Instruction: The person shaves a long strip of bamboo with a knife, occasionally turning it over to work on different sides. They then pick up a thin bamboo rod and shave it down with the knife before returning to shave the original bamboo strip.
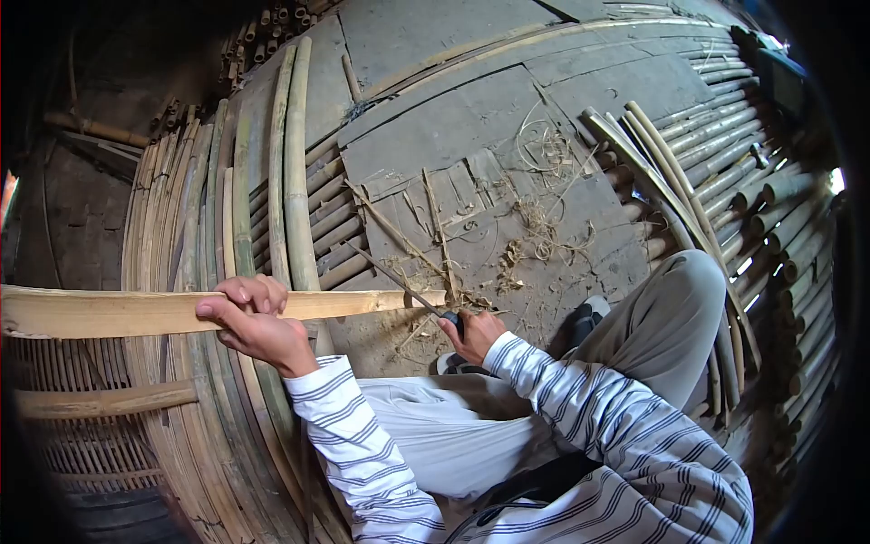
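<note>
A long, pale split bamboo strip (136,313) runs across the left half of the head view, its narrower end near the middle. My left hand (258,325) is wrapped round this strip, thumb on the near face and fingers over the top edge. My right hand (475,335) grips the dark handle of a knife (399,282) just beyond the strip's right end. The thin blade points up and left and crosses over the strip near that end. Part of the handle is hidden by my fingers.
Bamboo poles (297,172) lie lengthwise at the left, beside a stack of split strips (168,208). Curled shavings (535,222) and thin sticks (435,218) litter the grey floor boards (435,118). More poles (716,136) form slatted flooring at the right, near my bent knee.
</note>
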Demonstrator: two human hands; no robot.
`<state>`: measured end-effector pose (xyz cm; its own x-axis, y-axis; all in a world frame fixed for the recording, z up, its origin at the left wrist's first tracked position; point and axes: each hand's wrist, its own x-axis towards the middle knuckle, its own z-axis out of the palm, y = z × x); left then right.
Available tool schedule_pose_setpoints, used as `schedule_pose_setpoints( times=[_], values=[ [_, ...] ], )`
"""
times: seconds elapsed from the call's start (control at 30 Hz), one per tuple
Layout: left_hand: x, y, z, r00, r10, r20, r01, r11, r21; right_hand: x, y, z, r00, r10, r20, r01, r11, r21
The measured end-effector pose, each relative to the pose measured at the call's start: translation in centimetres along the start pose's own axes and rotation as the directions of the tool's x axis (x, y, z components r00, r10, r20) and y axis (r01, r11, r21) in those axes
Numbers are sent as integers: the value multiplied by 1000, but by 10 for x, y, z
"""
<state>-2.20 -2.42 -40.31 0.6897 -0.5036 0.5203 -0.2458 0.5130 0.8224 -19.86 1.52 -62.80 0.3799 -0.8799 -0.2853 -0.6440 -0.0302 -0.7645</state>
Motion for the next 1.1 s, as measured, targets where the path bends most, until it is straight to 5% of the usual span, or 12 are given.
schedule_pose_setpoints(
  times=[0.2, 0.3, 0.33, 0.43, 0.6, 0.73, 0.9, 1.1],
  values=[
    [-7, -6, 5, 989, 22, 148, -10, 997, -75, -3, 2, 9, 993, 120, -22, -109, 954, 279],
    [-4, -8, 5, 981, -1, 196, 12, 999, -52, 1, -2, 10, 974, 216, 64, -221, 865, 451],
    [-2, -9, 5, 979, -5, 202, 14, 999, -43, 2, -5, 5, 934, 286, 216, -358, 716, 600],
    [-6, -10, 12, 984, 12, 179, -4, 999, -47, -14, -21, -13, 978, -109, -176, 152, 955, 254],
    [-9, -6, 10, 990, 12, 143, -4, 999, -53, -30, -47, -35, 924, -327, -200, 357, 924, 137],
    [-12, -5, 4, 987, 11, 159, -4, 999, -41, -34, -34, -29, 957, -268, -108, 283, 946, 161],
    [-16, 0, 9, 985, 23, 168, -18, 999, -32, -2, 36, 5, 985, 140, 98, -134, 989, -60],
    [-15, -5, 16, 987, 16, 160, -12, 1000, -26, 0, 41, 13, 985, 146, 93, -144, 989, -25]
  ],
)
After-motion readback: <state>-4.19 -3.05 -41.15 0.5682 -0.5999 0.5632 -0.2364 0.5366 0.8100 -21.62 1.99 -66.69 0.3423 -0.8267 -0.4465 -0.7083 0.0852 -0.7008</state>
